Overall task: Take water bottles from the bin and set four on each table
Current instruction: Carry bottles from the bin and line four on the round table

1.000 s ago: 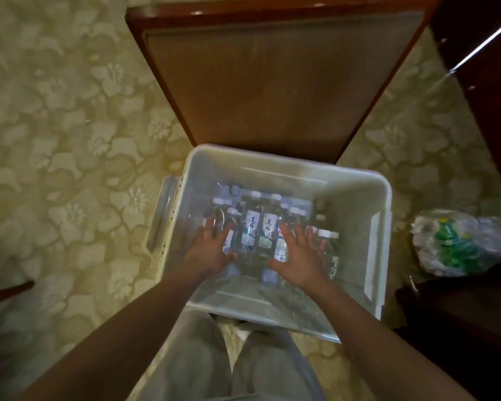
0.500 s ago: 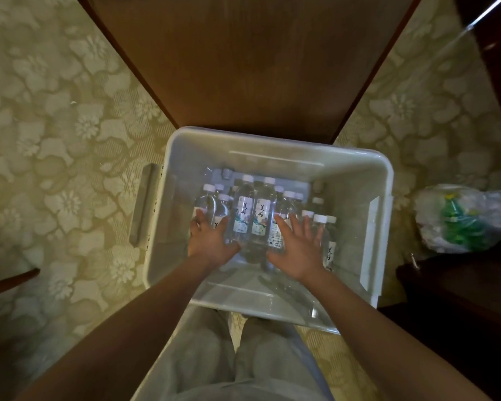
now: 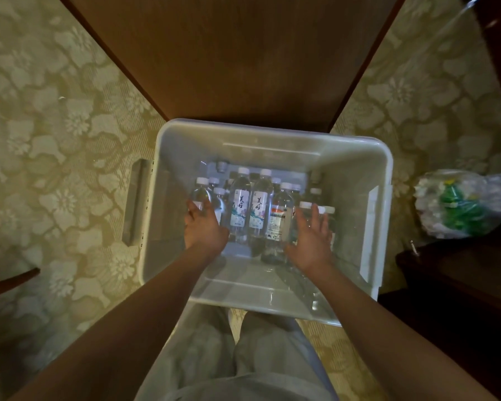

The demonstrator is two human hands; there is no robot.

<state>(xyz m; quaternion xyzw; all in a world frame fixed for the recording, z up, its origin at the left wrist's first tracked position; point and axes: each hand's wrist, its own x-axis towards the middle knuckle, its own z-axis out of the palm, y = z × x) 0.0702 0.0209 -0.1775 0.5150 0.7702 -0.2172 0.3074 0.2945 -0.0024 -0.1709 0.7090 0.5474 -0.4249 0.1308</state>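
Both hands in bin (image 3: 383, 180): left hand (image 3: 204, 227) prob. curling on an end bottle (image 3: 200, 195), right hand (image 3: 313, 238) spread flat, gripping nothing; hasty grab w/ loose neighbours could topple bottles.

**Around the edges of the room**

A floral-patterned carpet (image 3: 58, 117) covers the floor. At the right, a clear plastic bag (image 3: 460, 202) holding something green lies on it, beside dark wooden furniture (image 3: 457, 287). Grey trousers (image 3: 243, 357) show below.
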